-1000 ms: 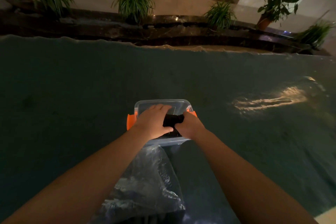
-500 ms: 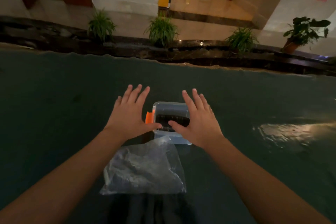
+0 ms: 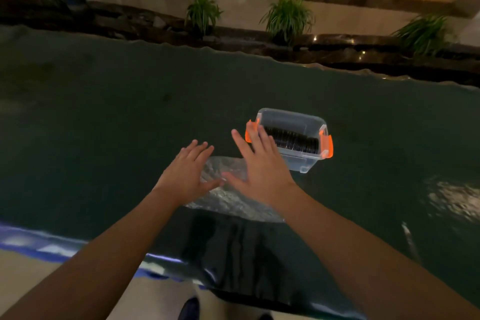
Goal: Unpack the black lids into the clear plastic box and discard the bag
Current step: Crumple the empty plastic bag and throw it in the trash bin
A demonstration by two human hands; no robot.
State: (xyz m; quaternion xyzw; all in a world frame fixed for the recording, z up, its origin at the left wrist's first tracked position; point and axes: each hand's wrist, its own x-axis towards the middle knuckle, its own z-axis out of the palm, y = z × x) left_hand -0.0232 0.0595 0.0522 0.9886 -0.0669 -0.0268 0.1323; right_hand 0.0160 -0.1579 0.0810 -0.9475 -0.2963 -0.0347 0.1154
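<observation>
A clear plastic box [image 3: 307,162] with orange side clips stands open on the dark green table cloth. A row of black lids [image 3: 293,140] stands on edge inside it. The crumpled clear plastic bag [image 3: 231,197] lies flat on the cloth just in front of the box, partly hidden under my hands. My left hand [image 3: 188,173] hovers over the bag's left side, fingers spread, holding nothing. My right hand [image 3: 259,166] is spread above the bag's right side, its fingertips overlapping the box's left orange clip.
The green cloth [image 3: 104,125] covers a wide table; its near edge [image 3: 78,241] hangs down close to me. Beyond the far edge runs a dark stone ledge with potted grass plants [image 3: 288,17]. A glare patch [image 3: 457,197] shines at the right.
Both hands let go of the lids in the box and pulled back, spread open over the bag. The view shifted, so the box now sits to the right of my hands.
</observation>
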